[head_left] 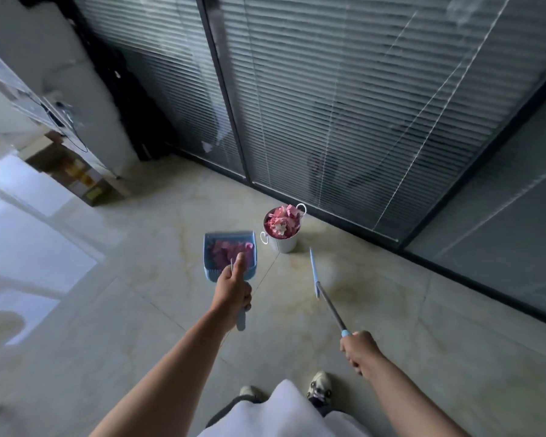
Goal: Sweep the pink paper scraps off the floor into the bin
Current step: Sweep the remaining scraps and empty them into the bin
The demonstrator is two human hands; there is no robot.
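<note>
Two hands are busy: the left hand [233,287] grips the handle of a blue dustpan [230,254] loaded with pink paper scraps [230,250], the right hand [358,347] holds the broom [325,298]. The white bin [281,229], already heaped with scraps, stands just beyond and right of the pan. So the left hand is nearer, and I judge the pan must travel forward-right, over the rim.

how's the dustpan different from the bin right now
The dustpan is blue, flat and open-fronted; the bin is a white upright bucket with loop handles. The left hand holds the dustpan by its handle, to the bin's left; the bin stands on the floor, untouched. The dustpan's scraps lie in a shallow layer; the bin's are heaped to the rim. Both hold pink paper scraps.
</note>
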